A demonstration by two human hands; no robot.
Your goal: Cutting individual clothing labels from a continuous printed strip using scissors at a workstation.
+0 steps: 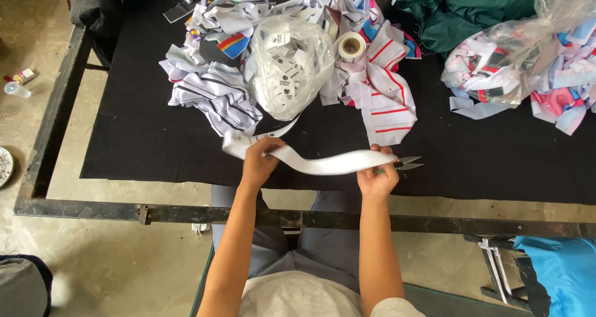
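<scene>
White ribbon-like label tape (323, 163) stretches between two bare hands over the near edge of a black cloth-covered table (143, 137), seen from a head camera looking down. Left hand (259, 162) pinches the tape near its left end, fingers closed around it. Right hand (377, 174) grips the tape's right end and also holds small thread snips (410, 163), whose blades point to the right, just past the fingers. The tape sags slightly between the hands and trails up from the left hand toward a clear plastic bag of small white labels (290, 65) lying behind.

Around that bag lies a heap of striped fabric pieces (214, 93) in white, black, red and blue. A roll of white tape (351, 45) sits on the heap, just right of the bag. Dark green cloth (459, 9) is bunched at the far right of the table, beside a second clear bag of coloured fabric scraps (515, 62). The person's lap and grey trousers (310, 242) show below the table's metal frame (186, 214), over a concrete floor (112, 267).
</scene>
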